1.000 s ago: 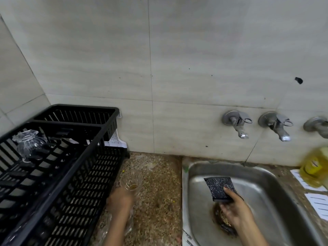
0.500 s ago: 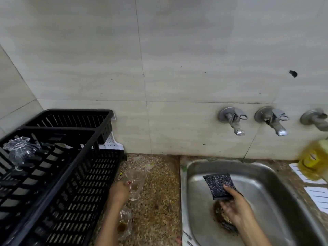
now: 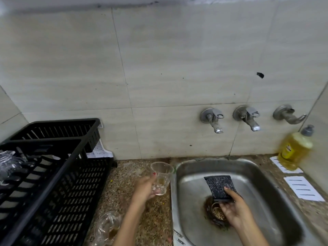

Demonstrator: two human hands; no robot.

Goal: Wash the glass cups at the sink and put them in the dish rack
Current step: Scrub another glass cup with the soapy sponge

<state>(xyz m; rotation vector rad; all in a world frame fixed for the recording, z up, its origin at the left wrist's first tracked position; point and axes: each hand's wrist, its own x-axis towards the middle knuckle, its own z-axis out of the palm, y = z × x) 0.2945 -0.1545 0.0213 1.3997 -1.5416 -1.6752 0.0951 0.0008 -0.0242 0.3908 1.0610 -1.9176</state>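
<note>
Glass cup (image 3: 161, 178), mouth up with amber dregs, is held lower centre by the left hand (image 3: 144, 189), fingers curled round it, just left of the sink (image 3: 266, 189). At lower right, the right hand (image 3: 234, 208) grips a dark scrub pad (image 3: 219, 186) over the drain (image 3: 217, 213). A second cup (image 3: 108, 226) lies beside the dish rack (image 3: 53, 174).
</note>
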